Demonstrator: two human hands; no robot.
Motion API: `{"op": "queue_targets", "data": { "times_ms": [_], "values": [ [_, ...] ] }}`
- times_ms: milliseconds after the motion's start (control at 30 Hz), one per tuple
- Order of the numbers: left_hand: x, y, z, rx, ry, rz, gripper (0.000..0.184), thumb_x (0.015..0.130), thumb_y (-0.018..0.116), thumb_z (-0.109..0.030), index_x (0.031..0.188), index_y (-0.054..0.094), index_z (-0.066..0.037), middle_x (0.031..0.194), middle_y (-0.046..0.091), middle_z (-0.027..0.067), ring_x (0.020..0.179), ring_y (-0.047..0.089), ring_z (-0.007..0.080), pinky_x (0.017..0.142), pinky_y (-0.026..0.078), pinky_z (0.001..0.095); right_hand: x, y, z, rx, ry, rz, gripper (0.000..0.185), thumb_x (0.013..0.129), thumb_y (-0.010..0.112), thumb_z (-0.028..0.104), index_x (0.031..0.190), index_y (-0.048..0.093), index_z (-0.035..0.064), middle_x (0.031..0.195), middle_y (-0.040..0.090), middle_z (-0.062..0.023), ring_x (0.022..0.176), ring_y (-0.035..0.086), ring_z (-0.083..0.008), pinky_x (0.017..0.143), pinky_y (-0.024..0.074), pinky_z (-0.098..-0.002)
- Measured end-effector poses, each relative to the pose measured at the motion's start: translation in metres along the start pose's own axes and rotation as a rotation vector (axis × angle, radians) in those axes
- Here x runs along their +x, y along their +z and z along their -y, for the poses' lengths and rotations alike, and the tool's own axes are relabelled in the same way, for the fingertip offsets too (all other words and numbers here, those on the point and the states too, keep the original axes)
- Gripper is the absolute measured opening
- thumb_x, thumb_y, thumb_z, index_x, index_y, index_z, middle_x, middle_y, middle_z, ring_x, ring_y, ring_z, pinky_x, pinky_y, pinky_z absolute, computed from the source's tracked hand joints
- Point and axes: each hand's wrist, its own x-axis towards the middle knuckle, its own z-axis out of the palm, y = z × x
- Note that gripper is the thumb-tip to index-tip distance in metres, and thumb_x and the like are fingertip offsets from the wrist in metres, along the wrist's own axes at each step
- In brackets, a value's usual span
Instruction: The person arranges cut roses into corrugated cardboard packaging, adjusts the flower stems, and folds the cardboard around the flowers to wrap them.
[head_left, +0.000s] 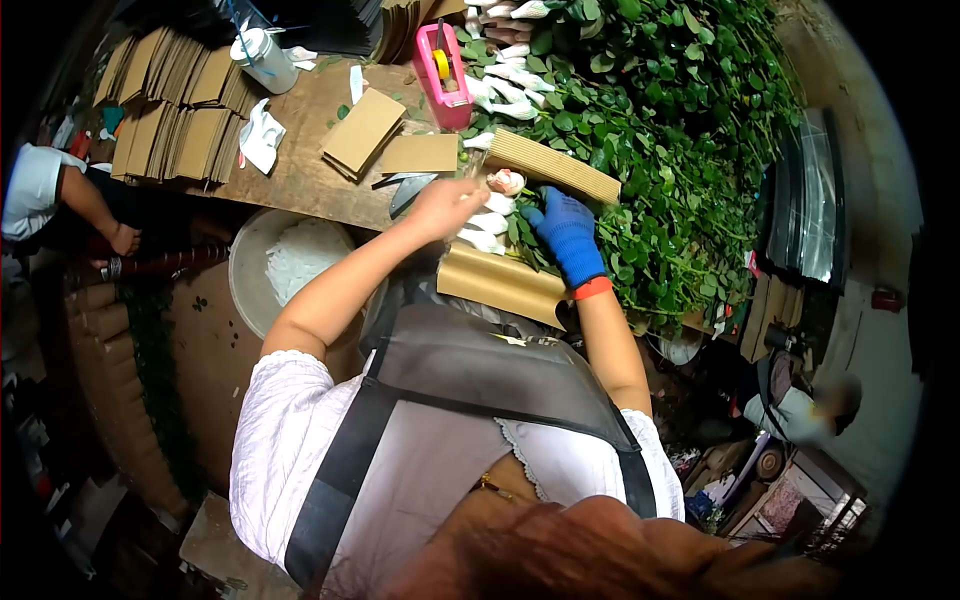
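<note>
Bare-skinned, my left hand (447,208) has its fingers drawn together beside a pale pink rose head (506,181); what they pinch is too small to tell. My right hand (566,232), in a blue glove, is wrapped round leafy rose stems just right of that flower. Several white-wrapped buds (483,240) lie between my hands. A corrugated cardboard piece (555,166) stands beyond them, and a bent brown cardboard sheet (500,284) lies on the near side.
A pink tape dispenser (441,80), cardboard pieces (362,134) and a white cup (264,60) rest on the wooden table (310,100). Leafy stems (680,150) fill the right side. A white bucket (245,270) stands below the edge. Other people (75,190) are at far left and lower right.
</note>
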Motion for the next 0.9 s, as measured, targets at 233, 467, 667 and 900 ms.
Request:
{"op": "queue_targets", "data": {
  "times_ms": [233,467,667,900],
  "values": [
    [-0.02,-0.041,0.002,-0.136,-0.134,-0.049,0.026,0.089,0.069,-0.029,0.084,0.061,-0.004,0.074,0.061,0.0037,0.068,0.056,0.0105,0.06,0.045,0.0294,-0.007,-0.012,-0.003,0.086,-0.132,0.069,0.072,0.076,0.073,0.055,0.127,0.056,0.0072,0.117,0.067,-0.02,0.107,0.064,-0.0367,0.091,0.0508,-0.046],
    [-0.024,-0.016,0.001,-0.15,-0.001,0.037,0.029,0.094,0.065,-0.031,0.085,0.065,-0.003,0.074,0.061,0.0049,0.068,0.057,0.016,0.065,0.046,0.034,-0.009,-0.01,0.016,-0.08,-0.029,0.1,0.085,0.072,0.077,0.055,0.135,0.048,0.0066,0.121,0.066,-0.0185,0.109,0.065,-0.0335,0.091,0.0516,-0.0433],
    [-0.045,-0.074,-0.013,-0.056,-0.297,0.109,0.026,0.085,0.068,-0.023,0.078,0.055,-0.003,0.074,0.062,0.0056,0.067,0.056,0.0098,0.061,0.046,0.0295,-0.038,-0.041,0.004,0.151,-0.071,0.075,0.08,0.077,0.07,0.057,0.145,0.045,0.0235,0.114,0.069,-0.0138,0.101,0.068,-0.0334,0.087,0.0524,-0.0428],
    [-0.025,-0.025,-0.018,0.081,-0.043,0.298,0.045,0.089,0.068,-0.048,0.084,0.065,-0.003,0.071,0.064,0.0144,0.07,0.063,0.0274,0.067,0.048,0.0389,-0.044,-0.025,0.021,-0.022,-0.39,0.227,0.033,0.085,0.066,0.048,0.101,0.068,0.0183,0.092,0.072,-0.0098,0.086,0.068,-0.0306,0.075,0.0525,-0.0423]
  ]
}}
